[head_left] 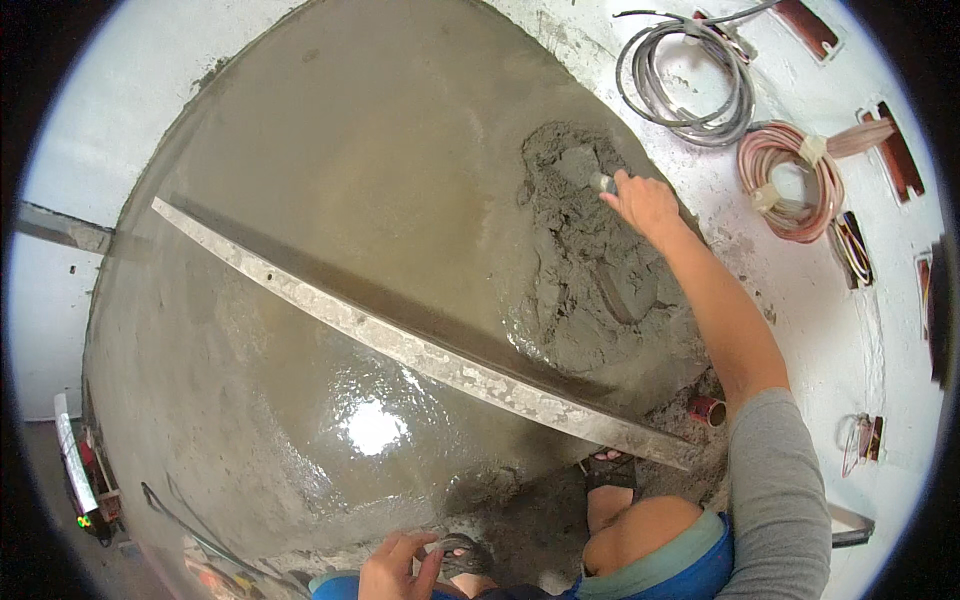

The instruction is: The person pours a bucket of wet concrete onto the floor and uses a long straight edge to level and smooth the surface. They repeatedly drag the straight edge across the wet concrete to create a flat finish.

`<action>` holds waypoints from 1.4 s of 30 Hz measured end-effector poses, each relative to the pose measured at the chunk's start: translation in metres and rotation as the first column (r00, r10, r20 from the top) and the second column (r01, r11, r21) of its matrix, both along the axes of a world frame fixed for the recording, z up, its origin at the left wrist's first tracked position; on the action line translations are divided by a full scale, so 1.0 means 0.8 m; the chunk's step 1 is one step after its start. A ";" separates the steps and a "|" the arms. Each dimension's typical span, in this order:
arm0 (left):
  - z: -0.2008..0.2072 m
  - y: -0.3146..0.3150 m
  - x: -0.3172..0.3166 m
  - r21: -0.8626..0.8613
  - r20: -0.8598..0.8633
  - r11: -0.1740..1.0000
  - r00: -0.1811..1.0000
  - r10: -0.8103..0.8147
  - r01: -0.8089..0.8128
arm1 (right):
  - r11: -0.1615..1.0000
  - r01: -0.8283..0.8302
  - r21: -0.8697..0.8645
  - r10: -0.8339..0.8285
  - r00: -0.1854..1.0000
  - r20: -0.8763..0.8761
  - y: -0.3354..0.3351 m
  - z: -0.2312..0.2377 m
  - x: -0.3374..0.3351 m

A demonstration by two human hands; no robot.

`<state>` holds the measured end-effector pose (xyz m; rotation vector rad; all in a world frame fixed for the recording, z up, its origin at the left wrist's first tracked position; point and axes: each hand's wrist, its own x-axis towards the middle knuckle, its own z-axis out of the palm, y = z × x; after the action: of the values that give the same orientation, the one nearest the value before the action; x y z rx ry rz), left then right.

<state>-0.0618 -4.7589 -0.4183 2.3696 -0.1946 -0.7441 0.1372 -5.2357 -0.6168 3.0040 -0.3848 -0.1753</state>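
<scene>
My right hand reaches far forward and is closed round the handle of a trowel. The trowel's blade lies in a rough heap of wet mortar on the floor by the right wall. Smooth wet mortar spreads over the rest of the floor around it. Low in front of my body, my left hand hangs with loosely bent fingers, thumb apart, holding nothing I can see. A long mortar-stained metal straightedge lies slantwise across the wet surface, its near end by my foot.
Along the right wall hang a coil of grey cable and a coil of reddish wires. A short red pipe end sits close to my right forearm. My sandalled foot stands at the mortar's near edge. A silvery bar leans at far left.
</scene>
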 end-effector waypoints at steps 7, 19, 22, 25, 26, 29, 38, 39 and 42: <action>-0.006 -0.002 0.007 0.082 -0.014 0.996 0.999 0.034 -0.033 | 0.971 0.148 0.188 -0.149 0.989 -0.011 -0.005 0.002 0.044; 0.017 -0.009 -0.002 0.165 -0.075 0.973 0.981 0.177 -0.162 | 0.331 0.443 0.833 -0.556 0.805 -0.207 -0.028 0.028 0.023; 0.015 0.004 -0.011 0.180 -0.075 0.971 0.982 0.175 -0.160 | -0.132 0.476 0.869 -0.643 0.626 -0.441 -0.032 -0.003 0.071; 0.008 0.016 -0.016 0.242 -0.070 0.960 0.985 0.160 -0.139 | -0.304 0.439 0.845 -0.565 0.631 -0.531 -0.001 -0.027 0.088; 0.005 0.020 -0.020 0.233 -0.067 0.959 0.981 0.180 -0.160 | -0.312 0.427 0.849 -0.528 0.665 -0.528 0.003 -0.027 0.090; -0.002 0.027 -0.031 0.221 -0.051 0.958 0.979 0.199 -0.184 | -0.401 0.421 0.814 -0.445 0.687 -0.575 0.022 -0.028 0.079; -0.004 0.015 -0.028 0.116 -0.089 0.991 0.994 0.071 -0.060 | 0.613 0.372 0.696 -0.111 0.914 -0.390 0.047 0.026 0.029; -0.005 0.016 -0.027 0.119 -0.078 0.992 0.995 0.057 -0.047 | 0.819 0.224 0.528 -0.026 0.934 -0.356 0.049 0.043 0.027; 0.001 0.016 -0.029 0.123 -0.071 0.991 0.996 0.057 -0.048 | 0.911 0.245 0.331 -0.194 0.964 -0.180 0.022 0.072 -0.004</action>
<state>-0.0850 -4.7464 -0.4171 2.4457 -0.0562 -0.8386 0.1339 -5.2180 -0.5592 3.2564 -0.7529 -0.5319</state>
